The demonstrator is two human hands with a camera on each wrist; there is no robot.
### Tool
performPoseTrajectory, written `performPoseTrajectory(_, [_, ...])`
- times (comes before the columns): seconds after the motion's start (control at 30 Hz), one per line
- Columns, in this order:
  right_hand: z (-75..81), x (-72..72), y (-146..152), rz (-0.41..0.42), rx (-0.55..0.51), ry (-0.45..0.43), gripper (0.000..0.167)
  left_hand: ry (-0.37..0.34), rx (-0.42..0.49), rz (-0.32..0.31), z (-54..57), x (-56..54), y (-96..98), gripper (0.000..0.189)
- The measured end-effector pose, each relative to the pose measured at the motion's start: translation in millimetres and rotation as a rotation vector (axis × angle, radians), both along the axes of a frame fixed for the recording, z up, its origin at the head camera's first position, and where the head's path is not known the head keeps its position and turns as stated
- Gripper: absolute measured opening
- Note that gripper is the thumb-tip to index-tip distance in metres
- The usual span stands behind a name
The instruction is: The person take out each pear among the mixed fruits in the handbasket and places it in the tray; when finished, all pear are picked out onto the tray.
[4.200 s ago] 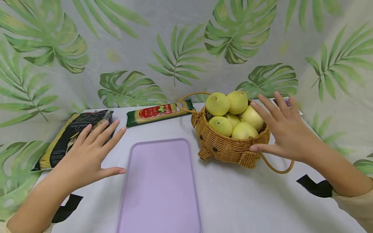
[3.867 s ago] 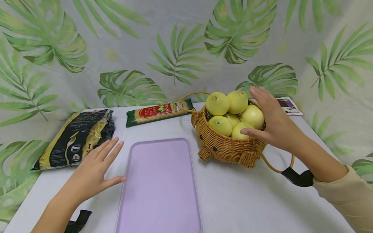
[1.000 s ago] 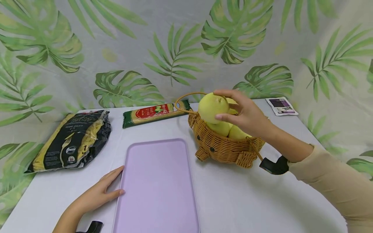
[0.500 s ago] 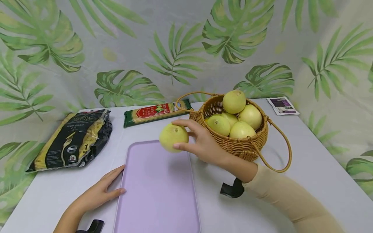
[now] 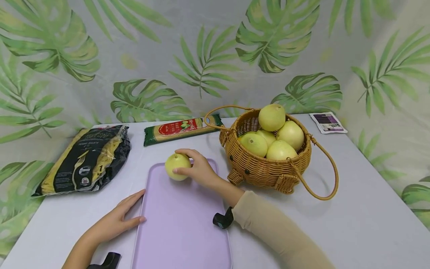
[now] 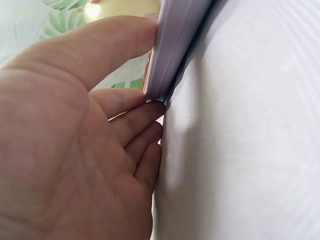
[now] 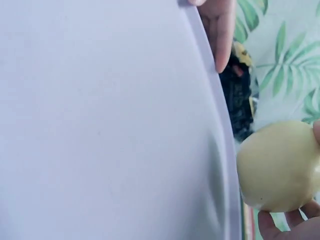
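Note:
My right hand [image 5: 201, 171] holds a yellow-green pear [image 5: 177, 166] between thumb and fingers over the far left part of the lilac tray [image 5: 183, 224]. In the right wrist view the pear [image 7: 277, 167] overlaps the tray's rim, and the fingertips curl round its side. My left hand [image 5: 112, 223] lies beside the tray's left edge, thumb tip and fingertips touching the rim. The left wrist view has these fingers [image 6: 137, 122] nearly straight along the tray's side wall [image 6: 175, 45]. Right of the tray, a pig-shaped wicker basket [image 5: 265, 173] holds several more pears [image 5: 281, 149].
A black and yellow bag of penne [image 5: 84, 160] lies at the left. Behind the tray is a green and red pasta packet [image 5: 183, 129]. A small purple and white pouch [image 5: 328, 122] sits at the back right. The basket's loop handle [image 5: 330, 168] droops rightward onto the white table.
My right hand took a pear from the basket's left side and carried it left and down over the tray. My left hand came down to the tray's left edge and stayed there.

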State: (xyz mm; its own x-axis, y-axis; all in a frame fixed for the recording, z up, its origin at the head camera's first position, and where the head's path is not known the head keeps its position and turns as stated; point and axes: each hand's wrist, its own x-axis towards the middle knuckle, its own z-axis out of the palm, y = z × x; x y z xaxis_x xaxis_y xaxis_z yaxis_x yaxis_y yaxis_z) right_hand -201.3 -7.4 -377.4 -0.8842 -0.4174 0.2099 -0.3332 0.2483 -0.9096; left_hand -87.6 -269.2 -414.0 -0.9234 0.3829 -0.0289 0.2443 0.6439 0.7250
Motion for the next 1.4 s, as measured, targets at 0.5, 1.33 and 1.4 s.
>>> performPoseTrajectory(0.5, [-13.2,-7.8,-22,0.003,-0.047,-0.151,0.053,-0.053,0.035,-0.004,-1.6,-1.4,-5.2,0.074])
performPoseTrajectory(1.33, [75.5,46.5,104,0.086,-0.297,0.641,0.073,-0.058,0.056,-0.019,-0.4,0.8,-4.8,0.073])
performPoseTrajectory(1.4, [85.7,51.0,120,0.057,-0.318,0.703,0.074,-0.073,0.054,-0.012,-0.7,-0.1,-4.8,0.074])
